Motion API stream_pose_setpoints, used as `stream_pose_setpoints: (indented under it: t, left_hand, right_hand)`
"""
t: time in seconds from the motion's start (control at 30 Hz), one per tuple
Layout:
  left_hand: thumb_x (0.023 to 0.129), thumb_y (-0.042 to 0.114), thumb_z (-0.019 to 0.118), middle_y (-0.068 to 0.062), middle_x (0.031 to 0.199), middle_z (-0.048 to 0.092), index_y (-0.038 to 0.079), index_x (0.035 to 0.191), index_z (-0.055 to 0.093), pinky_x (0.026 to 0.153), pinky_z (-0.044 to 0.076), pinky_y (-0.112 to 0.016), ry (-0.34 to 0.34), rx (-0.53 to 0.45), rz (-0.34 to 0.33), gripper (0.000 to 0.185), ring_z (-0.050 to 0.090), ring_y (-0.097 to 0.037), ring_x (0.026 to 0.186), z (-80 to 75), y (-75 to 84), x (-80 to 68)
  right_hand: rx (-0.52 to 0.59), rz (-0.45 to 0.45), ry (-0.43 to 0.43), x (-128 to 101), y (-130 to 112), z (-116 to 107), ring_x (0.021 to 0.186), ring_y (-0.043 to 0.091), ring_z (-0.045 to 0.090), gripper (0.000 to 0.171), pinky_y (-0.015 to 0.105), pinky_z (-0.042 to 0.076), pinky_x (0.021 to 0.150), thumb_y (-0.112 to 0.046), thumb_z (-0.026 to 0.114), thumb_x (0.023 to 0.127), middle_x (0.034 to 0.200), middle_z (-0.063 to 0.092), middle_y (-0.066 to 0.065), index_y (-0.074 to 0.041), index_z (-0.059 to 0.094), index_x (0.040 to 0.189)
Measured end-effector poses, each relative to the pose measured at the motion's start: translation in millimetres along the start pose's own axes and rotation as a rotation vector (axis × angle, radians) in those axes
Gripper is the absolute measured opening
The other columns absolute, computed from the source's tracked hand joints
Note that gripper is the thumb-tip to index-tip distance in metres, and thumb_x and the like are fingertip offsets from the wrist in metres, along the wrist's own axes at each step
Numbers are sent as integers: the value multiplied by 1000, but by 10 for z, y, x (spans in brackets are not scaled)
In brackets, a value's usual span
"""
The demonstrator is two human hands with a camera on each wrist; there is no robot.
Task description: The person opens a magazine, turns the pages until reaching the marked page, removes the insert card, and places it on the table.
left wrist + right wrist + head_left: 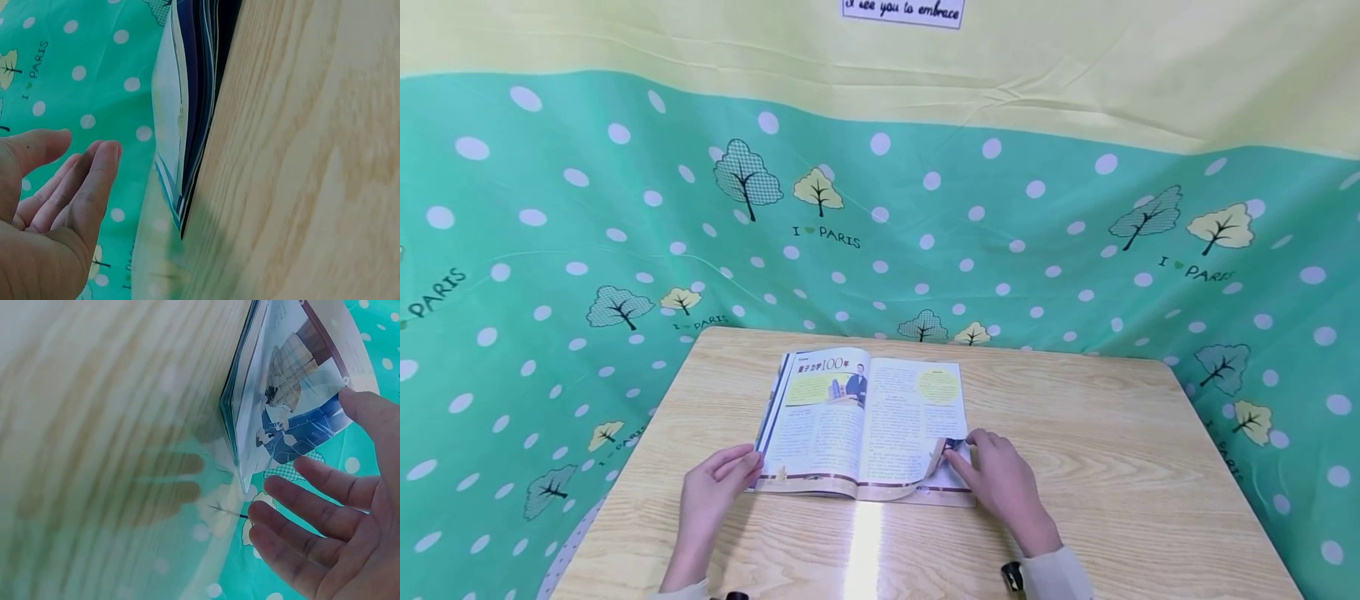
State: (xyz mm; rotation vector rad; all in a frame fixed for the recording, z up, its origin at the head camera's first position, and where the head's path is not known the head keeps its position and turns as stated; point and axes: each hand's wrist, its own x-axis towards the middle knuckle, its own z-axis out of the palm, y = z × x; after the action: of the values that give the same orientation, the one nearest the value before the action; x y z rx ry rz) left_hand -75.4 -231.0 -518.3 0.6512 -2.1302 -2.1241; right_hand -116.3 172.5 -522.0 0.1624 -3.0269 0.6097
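Observation:
An open magazine (895, 417) lies on the wooden table, with printed text on both pages and a yellow circle on the right one. Its lower right page corner (938, 458) curls up, baring part of a picture underneath. My right hand (1006, 479) is at that corner, the thumb touching the lifted page (300, 381) and the other fingers spread apart beside it. At the lower left edge is my left hand (718, 483), fingers fairly straight. The left wrist view has this hand (62, 200) apart from the magazine's page edges (194, 94), holding nothing.
The light wooden table (1097, 450) carries the magazine near its middle. A green and yellow cloth (880, 192) with white dots and trees hangs behind and at both sides. A bright strip of glare (865, 550) falls on the table in front.

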Motion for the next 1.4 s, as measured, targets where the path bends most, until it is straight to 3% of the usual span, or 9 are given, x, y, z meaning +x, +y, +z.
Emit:
stream_pose_setpoints:
  t: [0.07, 0.13, 0.23, 0.37, 0.53, 0.8, 1.0, 1.2, 1.4]
  left_hand:
    - [91, 12, 76, -24, 111, 70, -10, 126, 60, 87, 60, -33, -4, 7, 11, 45, 72, -25, 95, 26, 4, 2]
    - [91, 12, 76, -24, 111, 70, -10, 125, 61, 86, 61, -32, -11, 17, 19, 43, 73, -24, 94, 58, 5, 7]
    - [91, 11, 76, -25, 109, 71, -11, 123, 61, 84, 62, -32, -34, 16, 27, 41, 73, -26, 95, 116, 4, 17]
    - [91, 8, 74, -24, 107, 71, -12, 123, 61, 84, 62, -32, -78, -4, 35, 39, 73, -27, 95, 213, 12, 23]
    - [92, 6, 73, -23, 104, 72, -12, 120, 63, 83, 62, -32, -103, -14, 52, 35, 73, -25, 92, 367, 46, 14]
    - [90, 6, 75, -24, 101, 72, -14, 117, 63, 82, 63, -34, -208, -67, 73, 36, 72, -35, 92, 684, 102, -34]
    - [90, 5, 75, -28, 101, 71, -16, 116, 63, 80, 63, -35, -284, -90, 111, 36, 72, -37, 90, 865, 128, -71]
    - [89, 5, 75, -28, 103, 70, -16, 119, 60, 83, 61, -42, -370, -101, 107, 40, 71, -42, 92, 986, 109, -104]
    - [87, 7, 78, -20, 98, 73, -13, 119, 62, 82, 62, -44, -382, -52, 93, 41, 72, -40, 87, 1070, 96, -134]
  right_hand:
    - [4, 7, -1, 13, -14, 3, 76, 18, 57, 48, 33, 53, 58, -56, 66, 92, 88, 64, 2, -10, 68, 105]
    - [4, -3, -13, 17, -32, 8, 74, 16, 54, 45, 32, 51, 56, -55, 65, 93, 84, 62, 0, -11, 69, 102]
    - [15, -47, -20, 19, -67, 33, 89, 24, 64, 45, 42, 59, 74, -52, 64, 95, 97, 69, 6, -10, 71, 109]
    - [25, -137, 5, 22, -126, 71, 111, 34, 63, 48, 51, 56, 94, -47, 63, 97, 118, 68, 14, -6, 69, 120]
    - [16, -248, 63, 30, -219, 108, 110, 34, 63, 50, 50, 58, 91, -42, 67, 96, 123, 66, 15, -6, 64, 129]
    - [1, -335, 22, 52, -379, 159, 116, 34, 59, 62, 50, 56, 96, -47, 65, 96, 131, 59, 16, -15, 51, 147]
    - [-10, -341, -2, 54, -461, 180, 118, 32, 57, 65, 49, 55, 97, -50, 62, 97, 135, 57, 14, -20, 45, 152]
    - [-18, -328, -38, 68, -509, 186, 121, 33, 55, 65, 51, 53, 98, -50, 61, 97, 137, 55, 14, -22, 44, 152]
    - [-34, -334, -55, 77, -534, 187, 121, 33, 55, 64, 50, 53, 98, -49, 61, 98, 138, 54, 14, -21, 43, 153]
